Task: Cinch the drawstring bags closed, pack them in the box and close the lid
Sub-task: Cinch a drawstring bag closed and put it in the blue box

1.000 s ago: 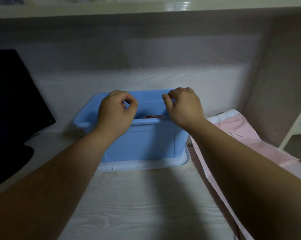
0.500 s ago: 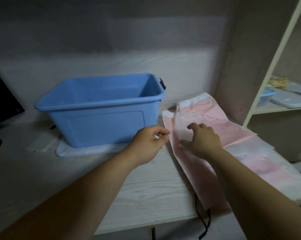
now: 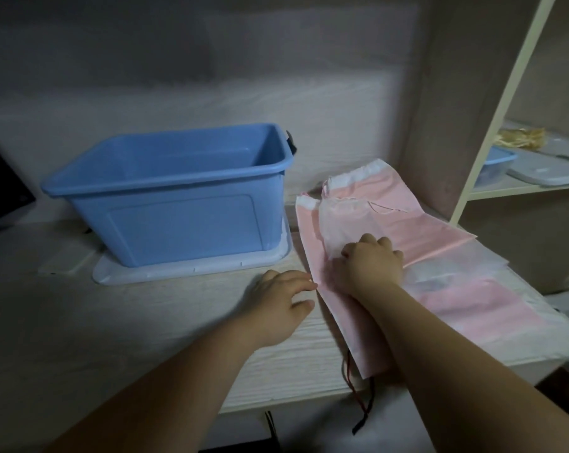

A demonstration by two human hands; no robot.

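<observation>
I see my right hand [image 3: 371,266] on the pink bags [image 3: 456,299], fingers curled, apparently pinching them; my left hand [image 3: 276,305] rests loose on the counter [image 3: 146,322] beside them. The blue box [image 3: 178,223] stands left, open.

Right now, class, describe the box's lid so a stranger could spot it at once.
Find the blue box standing open on the pale desk, left of the pink bags. The lid lies flat beneath it, its rim showing round the base. Unlike the smaller pale slab to its left, it bears the box.
</observation>
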